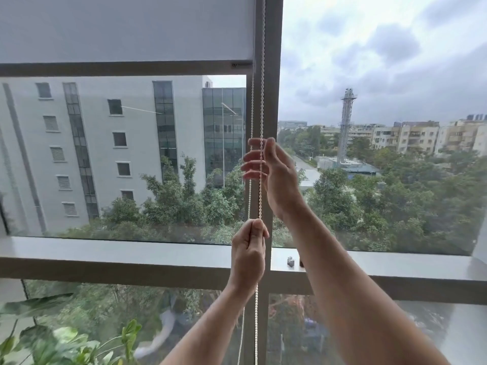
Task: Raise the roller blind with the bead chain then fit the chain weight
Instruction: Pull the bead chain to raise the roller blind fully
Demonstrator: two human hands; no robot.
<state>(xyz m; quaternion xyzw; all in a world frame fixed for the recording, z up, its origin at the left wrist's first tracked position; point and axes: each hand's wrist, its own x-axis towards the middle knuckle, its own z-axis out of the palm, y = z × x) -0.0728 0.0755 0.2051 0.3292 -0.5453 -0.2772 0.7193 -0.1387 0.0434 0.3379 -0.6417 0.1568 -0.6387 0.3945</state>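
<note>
- Gripping the right strand of the bead chain (pixel 261 106), the left hand (pixel 249 255) is a closed fist just above the sill (pixel 131 250).
- Right hand (pixel 271 171), higher, fingers loosely apart around that strand.
- Roller blind (pixel 126 27) covers the top pane.
- Small metal pieces (pixel 290 261) sit on the sill.

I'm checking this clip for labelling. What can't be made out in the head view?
- Bead chain top and blind roller: cut off by the upper edge.
- Chain's bottom loop: cut off by the lower edge.
- Small grey piece on the sill: too small to identify.
- Dark item beside it: mostly hidden by the right forearm.
- Right hand fingers: motion-blurred, grip unclear.
</note>
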